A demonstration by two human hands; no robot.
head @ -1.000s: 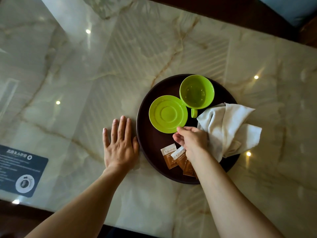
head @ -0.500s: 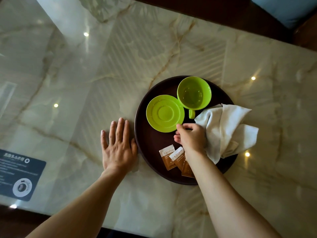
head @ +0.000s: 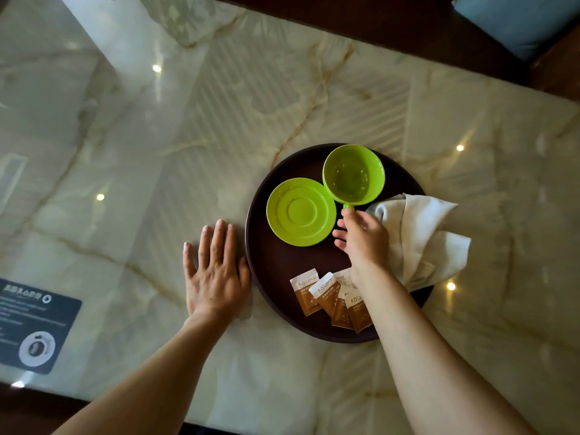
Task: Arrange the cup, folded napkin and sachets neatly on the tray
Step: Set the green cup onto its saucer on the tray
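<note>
A round dark brown tray (head: 273, 277) lies on the marble table. On it stand a lime green cup (head: 354, 174) at the back and a matching saucer (head: 301, 211) to its left. A crumpled white napkin (head: 423, 233) hangs over the tray's right rim. Several brown sachets (head: 326, 296) overlap at the front, partly under my right forearm. My right hand (head: 364, 237) pinches the cup's handle, which points toward me. My left hand (head: 216, 274) lies flat on the table, thumb against the tray's left rim.
A dark printed card (head: 34, 331) with a coffee picture lies at the table's front left. A dark wooden edge runs along the back, with a blue cushion (head: 518, 20) beyond it at the far right. Marble surface (head: 157, 152) stretches to the left of the tray.
My right hand has moved up from the saucer's front edge to the cup's handle and closed on it. The left hand has stayed in place.
</note>
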